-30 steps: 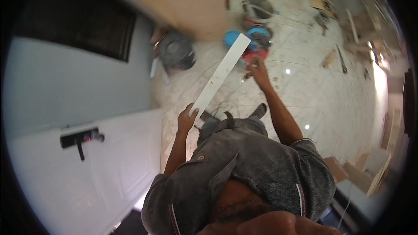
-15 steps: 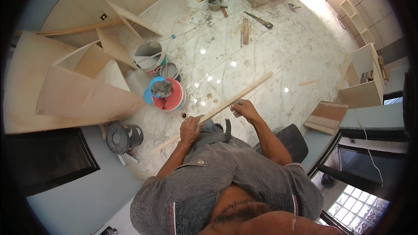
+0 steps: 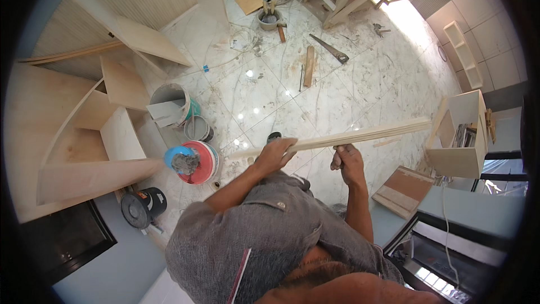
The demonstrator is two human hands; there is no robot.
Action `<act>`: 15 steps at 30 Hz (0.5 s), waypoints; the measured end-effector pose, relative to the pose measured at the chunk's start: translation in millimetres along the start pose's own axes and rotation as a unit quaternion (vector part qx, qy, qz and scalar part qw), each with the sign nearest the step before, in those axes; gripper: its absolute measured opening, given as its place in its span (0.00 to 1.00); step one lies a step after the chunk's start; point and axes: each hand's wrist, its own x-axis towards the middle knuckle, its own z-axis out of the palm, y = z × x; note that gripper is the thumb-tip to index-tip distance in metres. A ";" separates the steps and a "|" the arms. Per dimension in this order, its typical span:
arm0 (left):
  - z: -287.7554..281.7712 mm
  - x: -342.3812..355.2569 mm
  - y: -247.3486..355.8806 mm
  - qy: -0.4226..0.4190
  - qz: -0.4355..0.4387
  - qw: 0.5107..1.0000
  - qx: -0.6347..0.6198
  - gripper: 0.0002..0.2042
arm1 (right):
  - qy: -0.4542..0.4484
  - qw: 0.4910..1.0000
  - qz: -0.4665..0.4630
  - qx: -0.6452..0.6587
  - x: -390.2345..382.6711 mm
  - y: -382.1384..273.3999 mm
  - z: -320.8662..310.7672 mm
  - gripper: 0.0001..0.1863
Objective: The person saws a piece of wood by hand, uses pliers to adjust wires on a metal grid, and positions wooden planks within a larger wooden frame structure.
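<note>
Crosswise, the slat (image 3: 365, 135) lies clamped in the left hand (image 3: 273, 156), beside the right hand (image 3: 351, 164), whose grip's unclear.

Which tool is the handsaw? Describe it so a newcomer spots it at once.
Start at the white tiled floor, beyond the pale wooden strip in the left hand. Find the short wooden block; the handsaw lies just to its right. A dark, tapering blade with a handle sets it apart from the plain block.

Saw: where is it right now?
In the head view, the saw lies on the floor, right of top centre, just to the right of the short board.
</note>
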 end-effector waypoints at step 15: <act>-47.1 336.8 35.8 -0.109 0.236 0.948 -0.185 0.41 | -0.061 0.962 -0.156 -0.213 260.9 -82.3 -43.4 0.14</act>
